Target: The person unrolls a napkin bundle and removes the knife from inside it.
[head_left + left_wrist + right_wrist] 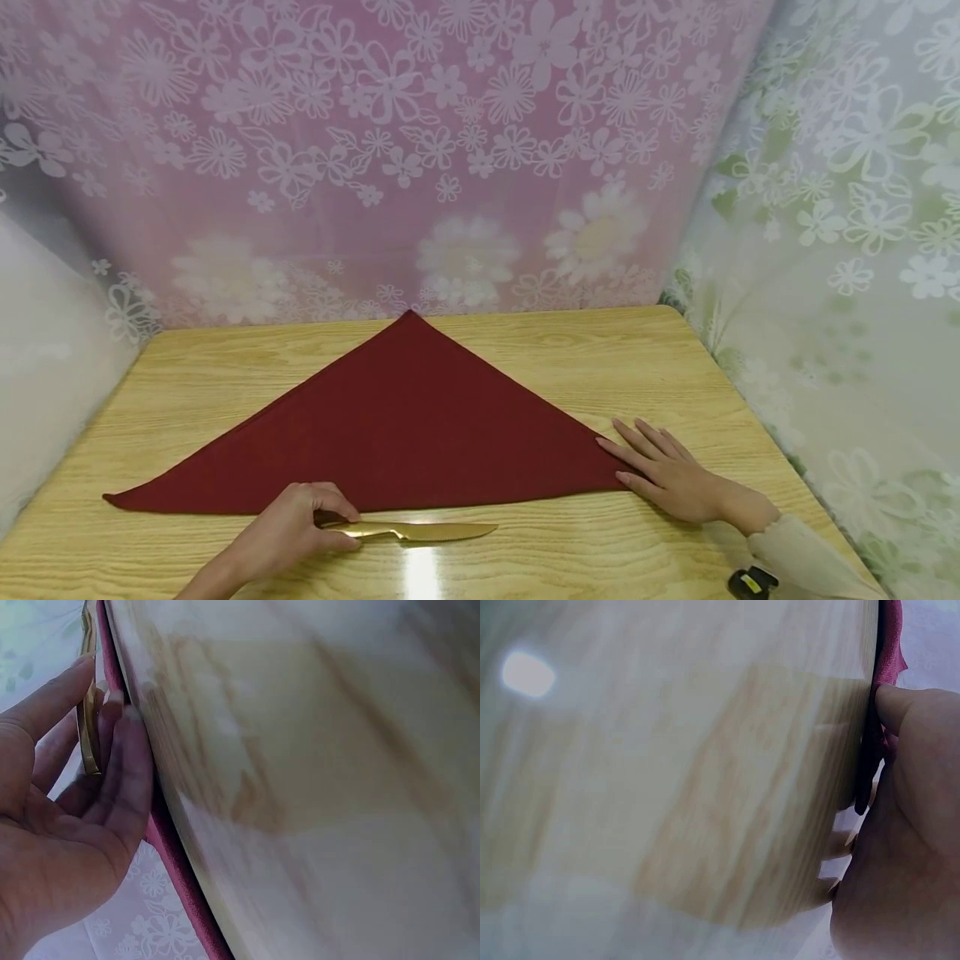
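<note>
A dark red cloth napkin (420, 417) lies on the table as a flat triangle, its peak toward the back edge. My left hand (288, 525) pinches a gold knife (442, 531) by the handle, just in front of the napkin's long front edge; the blade points right. In the left wrist view thumb and fingers close round the knife (89, 739), and the fingertips lie beside the red cloth edge (184, 877). My right hand (675, 479) rests with straight, spread fingers over the napkin's right corner. In the right wrist view its thumb touches the cloth (889, 652).
The wood-grain table (637, 350) bears everything. A flower-patterned pink curtain (420, 167) hangs behind it, and a pale green flowered one (847, 292) along the right. A small black object (752, 582) sits by the right sleeve (802, 554).
</note>
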{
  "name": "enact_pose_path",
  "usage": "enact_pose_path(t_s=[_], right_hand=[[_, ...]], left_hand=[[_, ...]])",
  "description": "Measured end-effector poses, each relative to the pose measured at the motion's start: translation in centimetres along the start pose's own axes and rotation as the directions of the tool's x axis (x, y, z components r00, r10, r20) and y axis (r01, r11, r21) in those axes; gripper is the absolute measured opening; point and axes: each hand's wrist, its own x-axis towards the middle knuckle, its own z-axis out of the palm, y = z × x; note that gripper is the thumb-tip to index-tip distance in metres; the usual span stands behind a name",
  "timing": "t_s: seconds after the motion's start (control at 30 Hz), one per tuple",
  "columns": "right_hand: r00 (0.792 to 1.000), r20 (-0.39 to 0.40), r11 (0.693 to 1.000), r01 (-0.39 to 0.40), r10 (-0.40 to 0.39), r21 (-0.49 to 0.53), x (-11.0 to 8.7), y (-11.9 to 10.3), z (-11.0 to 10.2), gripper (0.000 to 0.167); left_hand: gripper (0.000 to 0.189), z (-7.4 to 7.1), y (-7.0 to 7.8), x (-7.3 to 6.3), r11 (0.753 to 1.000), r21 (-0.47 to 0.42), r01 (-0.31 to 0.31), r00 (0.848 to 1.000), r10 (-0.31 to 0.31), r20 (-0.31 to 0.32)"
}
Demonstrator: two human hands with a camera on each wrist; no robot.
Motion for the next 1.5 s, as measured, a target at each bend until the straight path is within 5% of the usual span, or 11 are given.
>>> enact_pose_path(t_s=[0.17, 0.47, 0.83, 1.5], right_hand=[[0.998, 0.047, 0.999, -0.038, 0.038, -0.002, 0.05, 0.00, -0.16, 0.050], [1.000, 0.001, 1.000, -0.008, 0.008, 0.012, -0.01, -0.18, -0.03, 0.050], [0.999, 0.037, 0.999, -0.037, 0.037, 0.020, 0.01, -0.25, -0.20, 0.050], [0.998, 0.037, 0.997, -0.044, 0.046, -0.059, 0.04, -0.33, -0.36, 0.048]], left_hand=[[0.018, 0.21, 0.04, 0.03, 1.000, 0.005, 0.006, 1.000, -0.005, -0.008], [0.018, 0.28, 0.14, 0.35, 0.999, 0.047, 0.018, 1.000, -0.018, -0.005], [0.016, 0.45, 0.67, 0.59, 0.981, 0.192, -0.010, 0.999, 0.020, -0.050], [0.016, 0.92, 0.82, 0.41, 0.967, 0.255, -0.004, 0.998, 0.020, -0.061]])
